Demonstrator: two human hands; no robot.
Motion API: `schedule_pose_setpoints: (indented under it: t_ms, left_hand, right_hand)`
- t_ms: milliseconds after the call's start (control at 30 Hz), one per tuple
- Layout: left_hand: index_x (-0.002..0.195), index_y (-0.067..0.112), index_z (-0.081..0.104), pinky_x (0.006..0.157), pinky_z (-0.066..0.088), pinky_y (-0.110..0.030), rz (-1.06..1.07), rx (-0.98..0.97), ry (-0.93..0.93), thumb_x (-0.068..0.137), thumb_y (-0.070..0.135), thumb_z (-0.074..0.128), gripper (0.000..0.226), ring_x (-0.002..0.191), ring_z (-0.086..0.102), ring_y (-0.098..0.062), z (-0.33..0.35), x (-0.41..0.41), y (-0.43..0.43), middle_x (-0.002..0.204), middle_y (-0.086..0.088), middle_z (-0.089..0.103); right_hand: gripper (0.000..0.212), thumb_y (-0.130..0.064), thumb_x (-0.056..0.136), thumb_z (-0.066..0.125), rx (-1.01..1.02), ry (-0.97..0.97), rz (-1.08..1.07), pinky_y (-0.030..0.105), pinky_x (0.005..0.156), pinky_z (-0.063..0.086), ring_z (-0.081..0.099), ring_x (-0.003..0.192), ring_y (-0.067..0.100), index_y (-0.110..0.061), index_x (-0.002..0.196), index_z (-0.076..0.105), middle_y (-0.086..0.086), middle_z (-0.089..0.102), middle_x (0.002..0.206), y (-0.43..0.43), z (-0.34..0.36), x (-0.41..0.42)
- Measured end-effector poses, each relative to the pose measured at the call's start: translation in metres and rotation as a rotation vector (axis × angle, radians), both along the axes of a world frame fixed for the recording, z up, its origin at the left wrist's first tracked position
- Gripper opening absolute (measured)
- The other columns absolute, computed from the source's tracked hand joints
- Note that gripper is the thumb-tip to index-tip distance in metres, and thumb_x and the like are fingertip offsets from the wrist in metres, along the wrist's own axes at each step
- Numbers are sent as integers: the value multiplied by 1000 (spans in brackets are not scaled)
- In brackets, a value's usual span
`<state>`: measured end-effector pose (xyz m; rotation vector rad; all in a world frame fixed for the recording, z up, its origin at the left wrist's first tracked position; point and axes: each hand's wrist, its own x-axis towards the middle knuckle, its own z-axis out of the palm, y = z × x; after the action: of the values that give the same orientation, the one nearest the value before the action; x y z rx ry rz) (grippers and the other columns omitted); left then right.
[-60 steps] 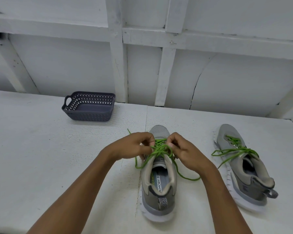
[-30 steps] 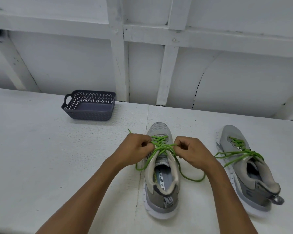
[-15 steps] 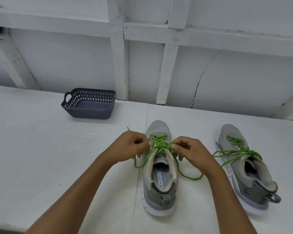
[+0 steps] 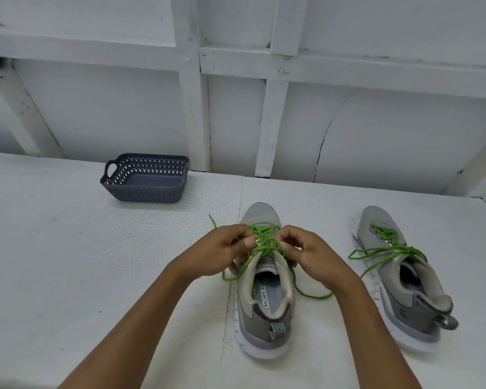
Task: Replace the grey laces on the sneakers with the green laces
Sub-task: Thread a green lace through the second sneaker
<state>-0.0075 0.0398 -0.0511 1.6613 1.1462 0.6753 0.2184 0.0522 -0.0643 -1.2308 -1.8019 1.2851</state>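
A dark basket (image 4: 149, 195) sits at the left on the white counter (image 4: 54, 262). The middle sneaker (image 4: 264, 318) is grey with a white sole and a green lace (image 4: 265, 246). The left hand (image 4: 222, 254) pinches this lace, grip curled tight. The right hand (image 4: 312, 254) pinches its other side, grip likewise closed. The sneaker's long axis runs toe away, heel toward the person. The right sneaker (image 4: 410, 299), green-laced with loose ends, points away, toe angled slightly left.

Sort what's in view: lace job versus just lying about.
In the job: left hand and right hand, both pinching the green lace on the middle sneaker; the other sneaker, laced green.
Lying about: dark basket, far left.
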Motion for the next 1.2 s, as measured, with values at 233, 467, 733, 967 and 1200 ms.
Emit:
schedule_pose_setpoints:
  t_ms: [233,467,733,967,1200]
  left_hand:
    - [92,24,71,59,54,-27,46,120,-26,92,11,69,13,71,63,-9,-4,-4,1,78,13,66]
    - [89,15,62,64,53,-27,-3,46,-68,99,9,56,13,69,59,-13,-6,0,2,80,-4,59]
    - [94,9,58,74,52,-39,-60,-18,-75,99,18,55,11,81,64,-20,-5,-15,8,80,2,65]
    - [94,22,66,70,57,-36,-49,130,13,93,16,64,6,76,62,-12,-11,-12,4,82,3,65]
    - [79,17,63,65,51,-32,67,-9,-81,90,21,58,13,72,63,-13,-4,-10,1,70,1,64]
  right_hand:
    - [11,-3,94,62,-4,75,18,26,67,50,56,76,12,-12,91,68,5,65,87,-1,5,2]
    - [15,-8,97,57,6,36,-1,27,67,49,52,70,11,-13,84,61,-3,59,77,-3,2,2]
    - [12,-12,100,54,-12,65,-20,27,64,47,50,67,15,-7,90,58,3,55,78,-7,1,6]
    - [5,-6,92,66,46,14,59,23,63,46,51,68,8,-10,90,64,-2,59,77,-2,6,9]
    - [23,-25,90,58,-59,135,59,25,65,46,54,74,11,-3,88,57,2,58,79,-2,3,15]
